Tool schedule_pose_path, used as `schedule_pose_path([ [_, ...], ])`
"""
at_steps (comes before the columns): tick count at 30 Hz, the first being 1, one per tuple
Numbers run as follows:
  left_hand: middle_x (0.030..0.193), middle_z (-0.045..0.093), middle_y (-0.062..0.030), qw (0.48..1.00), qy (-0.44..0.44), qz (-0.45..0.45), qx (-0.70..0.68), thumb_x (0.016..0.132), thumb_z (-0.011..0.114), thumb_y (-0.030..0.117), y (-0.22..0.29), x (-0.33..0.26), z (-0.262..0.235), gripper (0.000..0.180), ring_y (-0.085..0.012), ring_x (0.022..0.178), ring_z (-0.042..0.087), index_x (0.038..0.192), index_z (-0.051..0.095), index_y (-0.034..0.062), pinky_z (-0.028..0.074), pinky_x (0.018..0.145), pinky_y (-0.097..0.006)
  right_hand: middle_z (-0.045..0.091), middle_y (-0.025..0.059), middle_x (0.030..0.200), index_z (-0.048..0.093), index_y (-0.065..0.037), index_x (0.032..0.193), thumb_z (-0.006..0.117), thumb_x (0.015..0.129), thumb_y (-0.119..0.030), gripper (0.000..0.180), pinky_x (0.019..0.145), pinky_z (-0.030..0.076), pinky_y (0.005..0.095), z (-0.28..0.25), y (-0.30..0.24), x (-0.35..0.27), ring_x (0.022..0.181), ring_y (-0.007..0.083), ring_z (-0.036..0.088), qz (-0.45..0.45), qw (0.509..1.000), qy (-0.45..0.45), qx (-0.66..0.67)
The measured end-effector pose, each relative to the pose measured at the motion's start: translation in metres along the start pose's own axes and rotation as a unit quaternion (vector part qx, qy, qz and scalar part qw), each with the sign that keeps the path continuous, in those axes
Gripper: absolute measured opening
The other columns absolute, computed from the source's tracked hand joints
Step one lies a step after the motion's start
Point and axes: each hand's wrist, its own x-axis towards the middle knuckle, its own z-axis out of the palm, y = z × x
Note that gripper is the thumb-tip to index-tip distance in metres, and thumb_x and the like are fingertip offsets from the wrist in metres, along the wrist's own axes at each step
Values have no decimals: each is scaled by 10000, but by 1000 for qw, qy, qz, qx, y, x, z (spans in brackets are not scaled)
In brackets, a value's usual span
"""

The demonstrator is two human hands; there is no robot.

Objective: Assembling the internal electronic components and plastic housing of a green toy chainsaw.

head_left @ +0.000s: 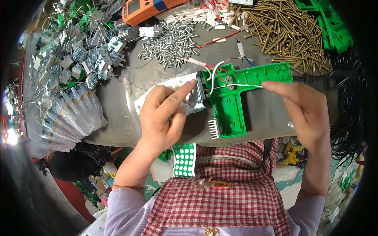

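A green plastic housing half (232, 114), with a broad bar and a handle part, lies open side up on the bench. My right hand (303, 110) pinches the end of a white wire (246, 85) that runs taut across the housing. Beside the housing's left end is a silver metal plate (191, 94), partly covered in clear film. My left hand (163, 116) holds it down with the index finger stretched over it and the other fingers curled. Red and white wires (214, 74) loop between plate and housing. A white comb-like piece (213, 129) sits against the handle part.
Silver screws (169, 43) and long brass-coloured screws (283, 31) lie heaped behind. Metal parts with wires (82, 55) and bubble-wrap bags (75, 112) crowd the left. Black cables (348, 98) hang at the right. An orange meter (145, 10) and more green housings (330, 27) lie farther back.
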Motion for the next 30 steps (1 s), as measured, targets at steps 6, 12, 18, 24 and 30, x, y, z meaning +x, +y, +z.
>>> schedule_pose_path([
  [6, 703, 440, -57, 1000, 9, -11, 6, 635, 531, -84, 2, -1, -1, 550, -177, 608, 451, 1152, 663, 52, 398, 572, -286, 687, 122, 926, 685, -41, 1051, 495, 774, 62, 351, 689, 469, 298, -5, -7, -1, 747, 222, 630, -30, 999, -9, -26],
  [12, 705, 440, -59, 1000, 5, -6, 12, 630, 524, -89, 2, -1, -1, 558, -173, 608, 449, 1155, 660, 46, 393, 568, -280, 686, 126, 915, 682, -34, 1052, 510, 771, 55, 342, 654, 457, 289, 1, 4, -3, 684, 221, 604, -29, 998, 3, 59],
  [18, 702, 438, -65, 1000, -4, -12, 24, 635, 517, -91, 4, 1, -1, 556, -176, 603, 446, 1159, 655, 35, 385, 563, -281, 690, 117, 902, 679, -37, 1066, 490, 777, 68, 361, 651, 457, 297, 3, 1, -3, 713, 204, 625, -59, 998, 1, 31],
  [24, 695, 439, -66, 1000, 8, -2, 25, 625, 522, -85, 2, -1, 0, 565, -179, 603, 451, 1163, 650, 29, 386, 564, -288, 672, 156, 884, 673, -55, 1080, 513, 818, 37, 321, 668, 470, 332, 27, -1, 4, 737, 278, 625, 11, 997, -46, 60],
  [30, 691, 443, -70, 1000, 0, 9, 21, 610, 525, -75, -1, -2, -2, 579, -194, 602, 457, 1168, 644, 23, 392, 569, -298, 619, 130, 807, 645, -63, 1095, 563, 803, -21, 306, 660, 486, 401, 34, -11, 1, 743, 308, 599, -43, 997, -56, -3],
])
